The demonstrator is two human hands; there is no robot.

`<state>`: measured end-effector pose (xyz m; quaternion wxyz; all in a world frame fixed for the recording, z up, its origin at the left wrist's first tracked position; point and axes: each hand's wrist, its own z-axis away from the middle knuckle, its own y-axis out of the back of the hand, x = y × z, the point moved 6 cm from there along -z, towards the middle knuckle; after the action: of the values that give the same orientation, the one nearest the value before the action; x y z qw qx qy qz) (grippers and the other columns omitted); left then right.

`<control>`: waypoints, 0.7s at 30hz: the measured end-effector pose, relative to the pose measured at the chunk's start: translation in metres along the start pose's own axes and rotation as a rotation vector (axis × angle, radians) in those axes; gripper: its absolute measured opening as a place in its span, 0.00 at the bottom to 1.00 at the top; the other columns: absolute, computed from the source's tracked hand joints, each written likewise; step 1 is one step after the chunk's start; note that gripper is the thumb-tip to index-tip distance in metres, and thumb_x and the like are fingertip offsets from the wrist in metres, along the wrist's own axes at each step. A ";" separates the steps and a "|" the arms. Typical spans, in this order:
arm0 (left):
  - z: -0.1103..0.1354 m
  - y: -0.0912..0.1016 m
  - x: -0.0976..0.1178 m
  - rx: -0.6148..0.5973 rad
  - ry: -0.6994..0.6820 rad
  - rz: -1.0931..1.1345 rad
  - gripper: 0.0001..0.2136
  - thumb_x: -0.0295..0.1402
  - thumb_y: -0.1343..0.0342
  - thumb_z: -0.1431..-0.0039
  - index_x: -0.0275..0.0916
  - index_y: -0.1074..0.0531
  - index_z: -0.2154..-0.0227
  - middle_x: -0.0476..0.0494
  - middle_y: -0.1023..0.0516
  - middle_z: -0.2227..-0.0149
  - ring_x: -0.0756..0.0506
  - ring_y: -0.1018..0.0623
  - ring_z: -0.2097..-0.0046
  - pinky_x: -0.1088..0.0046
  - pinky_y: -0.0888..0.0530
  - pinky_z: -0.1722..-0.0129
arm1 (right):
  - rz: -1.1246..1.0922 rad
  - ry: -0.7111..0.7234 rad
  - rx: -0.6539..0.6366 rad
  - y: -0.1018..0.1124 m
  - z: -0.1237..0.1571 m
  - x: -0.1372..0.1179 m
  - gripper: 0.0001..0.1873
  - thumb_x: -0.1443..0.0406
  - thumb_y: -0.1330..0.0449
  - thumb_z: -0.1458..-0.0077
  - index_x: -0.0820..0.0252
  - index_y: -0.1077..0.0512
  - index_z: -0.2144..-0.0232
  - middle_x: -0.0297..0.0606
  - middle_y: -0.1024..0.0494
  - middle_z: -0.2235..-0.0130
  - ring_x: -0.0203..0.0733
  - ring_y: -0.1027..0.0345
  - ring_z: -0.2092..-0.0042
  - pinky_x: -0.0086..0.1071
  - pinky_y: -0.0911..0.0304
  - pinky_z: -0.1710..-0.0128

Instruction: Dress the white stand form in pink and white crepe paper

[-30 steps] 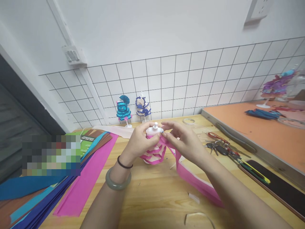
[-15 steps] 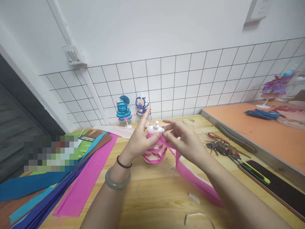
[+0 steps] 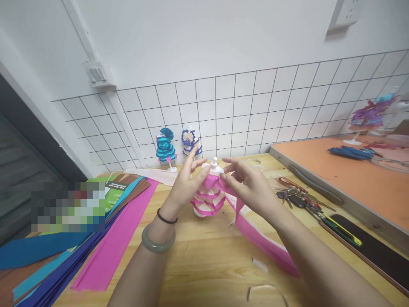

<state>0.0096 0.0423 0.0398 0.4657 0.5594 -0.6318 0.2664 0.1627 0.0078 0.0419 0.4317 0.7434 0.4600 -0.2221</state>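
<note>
A small white dress form (image 3: pixel 214 167) stands on the wooden table (image 3: pixel 204 256), wrapped in pink and cream ruffled paper layers (image 3: pixel 209 200). My left hand (image 3: pixel 185 183) pinches the pink paper at the form's upper left side, with the other fingers raised. My right hand (image 3: pixel 246 181) pinches the pink paper strip (image 3: pixel 262 241) at the form's right side. That strip trails down to the right across the table.
Stacked crepe paper sheets (image 3: pixel 73 256) in pink, blue and brown lie at the left. Two finished paper dress figures (image 3: pixel 166 149) stand by the tiled wall. Keys (image 3: pixel 295 198), a tape roll (image 3: pixel 254 162), a dark board (image 3: pixel 373 251) and an orange table (image 3: pixel 345 170) are at the right.
The dress form has shifted slightly right and up. My left index finger has lifted off it, and both hands have drawn the pink strip further round the top of the form.
</note>
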 end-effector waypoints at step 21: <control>0.001 -0.007 -0.003 0.096 -0.029 -0.030 0.33 0.38 0.40 0.50 0.44 0.44 0.42 0.41 0.27 0.56 0.43 0.28 0.53 0.63 0.32 0.52 | -0.006 0.026 -0.014 -0.002 0.001 -0.005 0.22 0.64 0.44 0.47 0.62 0.36 0.48 0.39 0.24 0.63 0.33 0.36 0.75 0.30 0.38 0.75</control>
<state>0.0160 0.0414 0.0356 0.4332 0.5941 -0.6165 0.2815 0.1589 0.0052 0.0440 0.4300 0.7420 0.4693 -0.2104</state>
